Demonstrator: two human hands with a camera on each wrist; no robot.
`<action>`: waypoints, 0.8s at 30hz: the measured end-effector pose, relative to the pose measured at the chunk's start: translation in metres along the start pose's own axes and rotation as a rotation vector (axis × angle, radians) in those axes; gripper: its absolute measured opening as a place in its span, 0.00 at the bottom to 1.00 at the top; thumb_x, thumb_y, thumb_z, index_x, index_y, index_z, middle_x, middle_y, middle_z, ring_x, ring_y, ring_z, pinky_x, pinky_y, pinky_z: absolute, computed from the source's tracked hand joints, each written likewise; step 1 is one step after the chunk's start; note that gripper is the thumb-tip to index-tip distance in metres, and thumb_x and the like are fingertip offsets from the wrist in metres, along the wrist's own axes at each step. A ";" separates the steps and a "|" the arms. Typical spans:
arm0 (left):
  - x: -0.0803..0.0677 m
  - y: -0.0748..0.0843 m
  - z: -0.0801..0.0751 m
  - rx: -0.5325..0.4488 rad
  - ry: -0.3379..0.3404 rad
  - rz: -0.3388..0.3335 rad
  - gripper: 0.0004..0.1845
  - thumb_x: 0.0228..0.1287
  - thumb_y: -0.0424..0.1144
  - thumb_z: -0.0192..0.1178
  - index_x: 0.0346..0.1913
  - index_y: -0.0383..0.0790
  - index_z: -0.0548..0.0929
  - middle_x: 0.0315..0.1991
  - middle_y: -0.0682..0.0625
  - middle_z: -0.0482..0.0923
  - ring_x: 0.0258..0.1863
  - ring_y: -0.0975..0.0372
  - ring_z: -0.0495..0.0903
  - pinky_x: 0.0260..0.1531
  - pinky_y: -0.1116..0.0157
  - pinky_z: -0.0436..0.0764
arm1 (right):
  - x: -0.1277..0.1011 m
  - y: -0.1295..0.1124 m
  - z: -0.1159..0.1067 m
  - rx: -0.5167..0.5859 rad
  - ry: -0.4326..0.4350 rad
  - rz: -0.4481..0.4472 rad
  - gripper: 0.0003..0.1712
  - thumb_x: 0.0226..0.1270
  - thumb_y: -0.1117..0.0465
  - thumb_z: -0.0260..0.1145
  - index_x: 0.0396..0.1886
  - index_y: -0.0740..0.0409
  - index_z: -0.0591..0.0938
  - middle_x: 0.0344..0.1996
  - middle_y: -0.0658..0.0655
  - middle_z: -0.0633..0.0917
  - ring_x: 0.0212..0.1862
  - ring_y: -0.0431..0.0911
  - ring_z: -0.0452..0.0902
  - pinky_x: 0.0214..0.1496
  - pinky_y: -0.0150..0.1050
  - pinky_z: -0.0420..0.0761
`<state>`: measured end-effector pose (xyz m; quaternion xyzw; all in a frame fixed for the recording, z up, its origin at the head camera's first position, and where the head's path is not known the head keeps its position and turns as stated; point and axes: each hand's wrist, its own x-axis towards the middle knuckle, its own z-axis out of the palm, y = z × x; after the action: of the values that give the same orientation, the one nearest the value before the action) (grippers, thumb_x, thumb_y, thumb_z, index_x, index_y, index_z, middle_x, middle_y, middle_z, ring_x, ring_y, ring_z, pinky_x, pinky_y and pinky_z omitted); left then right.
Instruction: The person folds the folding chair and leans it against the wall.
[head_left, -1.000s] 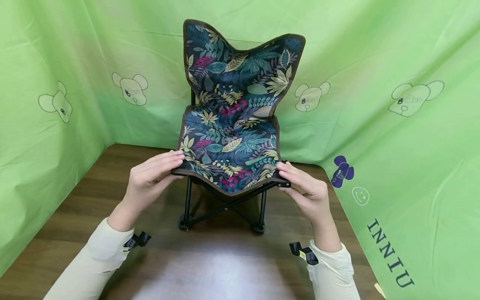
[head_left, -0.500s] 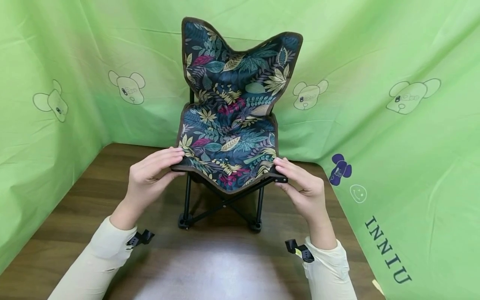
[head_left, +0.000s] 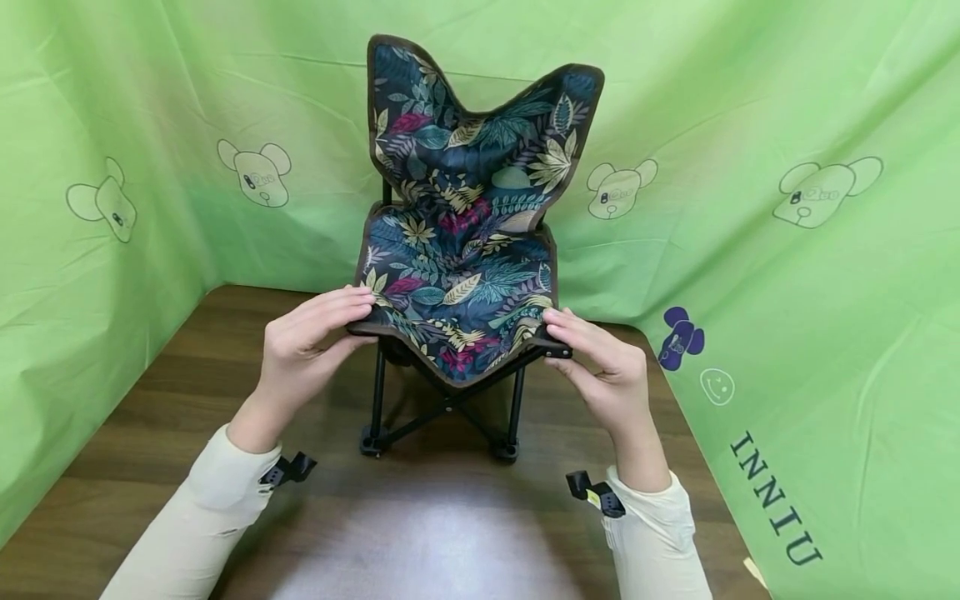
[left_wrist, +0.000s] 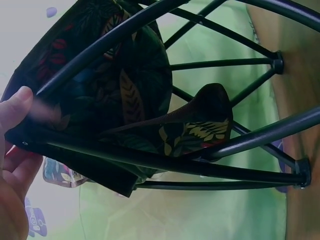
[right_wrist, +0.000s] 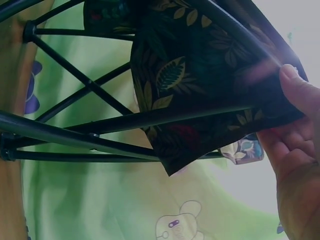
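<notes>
While both hands pinch, chair [head_left: 465, 250] stands upright.

The green fabric backdrop [head_left: 825, 350] carries one readable word, "INNIU" [head_left: 776, 498], printed in dark capital letters that run slantwise down its right-hand panel, below a small outlined smiley sign [head_left: 716, 387] and a purple bear-head print [head_left: 681, 337]. The pale bear-head outlines [head_left: 253, 173] elsewhere on the cloth hold tiny marks too small to read.
</notes>
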<state>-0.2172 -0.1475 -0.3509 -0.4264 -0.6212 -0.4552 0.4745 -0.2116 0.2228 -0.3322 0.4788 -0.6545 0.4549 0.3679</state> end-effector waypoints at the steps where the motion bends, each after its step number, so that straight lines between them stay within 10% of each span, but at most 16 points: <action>1: 0.001 0.000 0.000 -0.002 0.000 -0.002 0.19 0.46 0.20 0.76 0.45 0.26 0.89 0.47 0.32 0.87 0.53 0.43 0.85 0.61 0.54 0.80 | 0.001 0.000 0.000 0.002 -0.002 0.002 0.22 0.46 0.83 0.76 0.45 0.79 0.86 0.49 0.76 0.85 0.60 0.57 0.83 0.68 0.50 0.77; 24: 0.035 -0.005 0.007 -0.049 -0.034 -0.029 0.23 0.42 0.16 0.76 0.47 0.28 0.89 0.50 0.35 0.87 0.54 0.45 0.85 0.62 0.54 0.80 | 0.038 -0.015 0.011 0.019 0.021 0.068 0.27 0.40 0.90 0.73 0.46 0.79 0.85 0.50 0.75 0.85 0.61 0.58 0.83 0.68 0.57 0.75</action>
<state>-0.2298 -0.1389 -0.3185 -0.4367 -0.6240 -0.4697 0.4465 -0.2079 0.1995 -0.2973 0.4549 -0.6622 0.4783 0.3547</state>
